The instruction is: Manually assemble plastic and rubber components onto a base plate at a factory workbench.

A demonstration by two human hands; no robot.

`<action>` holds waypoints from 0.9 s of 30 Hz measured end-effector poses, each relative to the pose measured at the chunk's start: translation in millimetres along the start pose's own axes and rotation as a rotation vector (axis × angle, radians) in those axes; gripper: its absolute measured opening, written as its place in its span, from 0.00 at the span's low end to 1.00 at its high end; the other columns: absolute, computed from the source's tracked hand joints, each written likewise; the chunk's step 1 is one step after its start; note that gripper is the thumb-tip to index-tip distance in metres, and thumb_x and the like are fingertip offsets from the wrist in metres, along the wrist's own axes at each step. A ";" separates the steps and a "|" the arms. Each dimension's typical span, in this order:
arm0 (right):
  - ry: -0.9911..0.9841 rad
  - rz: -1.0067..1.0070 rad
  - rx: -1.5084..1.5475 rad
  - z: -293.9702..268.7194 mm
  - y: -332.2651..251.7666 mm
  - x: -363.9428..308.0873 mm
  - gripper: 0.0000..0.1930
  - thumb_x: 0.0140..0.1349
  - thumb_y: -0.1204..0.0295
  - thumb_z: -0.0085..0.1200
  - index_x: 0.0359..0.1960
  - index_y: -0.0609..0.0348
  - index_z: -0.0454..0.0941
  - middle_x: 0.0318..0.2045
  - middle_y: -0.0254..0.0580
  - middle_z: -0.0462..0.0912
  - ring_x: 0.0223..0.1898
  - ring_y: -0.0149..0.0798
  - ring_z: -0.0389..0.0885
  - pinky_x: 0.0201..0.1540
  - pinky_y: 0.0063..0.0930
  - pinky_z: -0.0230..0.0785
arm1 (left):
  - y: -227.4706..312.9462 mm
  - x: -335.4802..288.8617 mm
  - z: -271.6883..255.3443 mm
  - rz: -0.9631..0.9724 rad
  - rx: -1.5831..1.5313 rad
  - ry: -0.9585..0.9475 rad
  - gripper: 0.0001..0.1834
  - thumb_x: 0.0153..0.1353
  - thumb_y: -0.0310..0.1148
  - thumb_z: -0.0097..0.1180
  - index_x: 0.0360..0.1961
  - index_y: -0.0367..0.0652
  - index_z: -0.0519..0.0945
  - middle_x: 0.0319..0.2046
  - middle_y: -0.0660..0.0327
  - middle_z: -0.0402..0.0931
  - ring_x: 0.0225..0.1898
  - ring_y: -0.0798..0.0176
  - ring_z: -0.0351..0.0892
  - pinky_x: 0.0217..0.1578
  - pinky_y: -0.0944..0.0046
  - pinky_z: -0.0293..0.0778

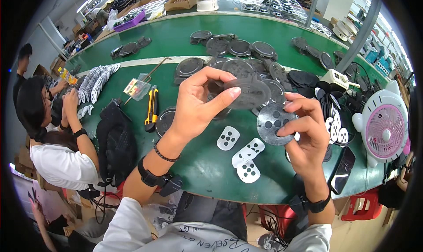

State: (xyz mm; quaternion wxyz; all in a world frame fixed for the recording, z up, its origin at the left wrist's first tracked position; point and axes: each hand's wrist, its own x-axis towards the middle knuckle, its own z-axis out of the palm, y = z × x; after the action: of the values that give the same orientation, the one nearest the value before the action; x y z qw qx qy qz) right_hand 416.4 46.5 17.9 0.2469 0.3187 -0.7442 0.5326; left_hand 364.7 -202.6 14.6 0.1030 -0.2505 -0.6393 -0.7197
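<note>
My left hand [200, 103] pinches a dark, see-through round plastic part [249, 94] between thumb and fingers, raised above the table. In my right hand [306, 131] is a grey round disc with several dark holes [272, 125], gripped by the fingers at its right edge. The two pieces are close together, the disc lower and to the right; whether they touch I cannot tell. Below them on the green table [198, 172] lie white rounded pads with holes [228, 138], some overlapping. More dark round plastic parts [240, 48] are heaped behind my hands.
A yellow-black utility knife [151, 107] and a black bag [115, 139] lie to the left. White pads stand in rows [99, 78] near a seated co-worker [61, 150]. At right are a white-pink fan [384, 125], a phone [343, 169] and stacked black and white pads [335, 127].
</note>
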 end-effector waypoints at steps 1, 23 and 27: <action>0.019 -0.034 0.008 1.5 0.3 -0.3 0.14 0.45 0.91 0.59 0.31 0.58 0.84 0.46 0.44 0.77 0.56 0.50 0.79 0.58 0.40 0.74 | -1.1 -1.8 -1.0 0.029 0.070 0.007 0.17 0.61 0.24 0.69 0.51 0.37 0.79 0.46 0.62 0.80 0.44 0.74 0.78 0.45 0.72 0.75; 0.049 -0.172 -0.034 11.1 -6.7 -1.1 0.17 0.41 0.92 0.64 0.34 0.61 0.83 0.37 0.45 0.83 0.43 0.49 0.88 0.46 0.39 0.83 | 2.4 -18.3 4.3 0.240 0.330 0.056 0.16 0.63 0.22 0.65 0.51 0.37 0.77 0.42 0.63 0.81 0.43 0.68 0.80 0.47 0.67 0.75; 0.076 -0.044 -0.025 10.1 -14.0 -6.6 0.18 0.44 0.91 0.66 0.37 0.61 0.85 0.39 0.46 0.83 0.40 0.48 0.88 0.43 0.37 0.83 | 3.1 -21.8 11.9 0.122 0.112 0.130 0.15 0.63 0.19 0.64 0.50 0.37 0.77 0.43 0.60 0.82 0.45 0.68 0.83 0.50 0.67 0.77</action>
State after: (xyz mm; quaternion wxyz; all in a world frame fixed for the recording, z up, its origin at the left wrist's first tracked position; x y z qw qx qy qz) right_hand 430.8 35.1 19.0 0.2904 0.3114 -0.7339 0.5293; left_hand 387.5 -195.3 7.2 0.2015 -0.2356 -0.6542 -0.6899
